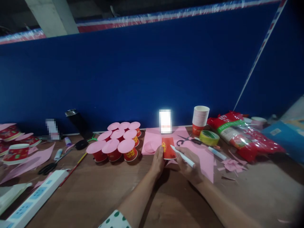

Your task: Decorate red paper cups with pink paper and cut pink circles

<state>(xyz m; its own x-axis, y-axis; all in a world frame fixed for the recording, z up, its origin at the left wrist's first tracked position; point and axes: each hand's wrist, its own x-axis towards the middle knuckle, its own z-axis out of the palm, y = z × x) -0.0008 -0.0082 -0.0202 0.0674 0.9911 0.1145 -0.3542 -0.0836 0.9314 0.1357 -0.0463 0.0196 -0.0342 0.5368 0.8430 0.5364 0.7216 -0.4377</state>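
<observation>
Left hand: fingers curled about the side of one red paper cup, held between the hands over the worktop; right hand: closed around a white pen, tip at the cup wall. Probable hazard: pen skidding or thin wall denting, should pressure outrun the left hand's support. Containers: nested paper cups beyond the right hand; left of the left hand, nine red cups under pink paper discs, interiors hidden, likewise the held cup's.

White power strip, dark bottle, blue partition, pillar
</observation>
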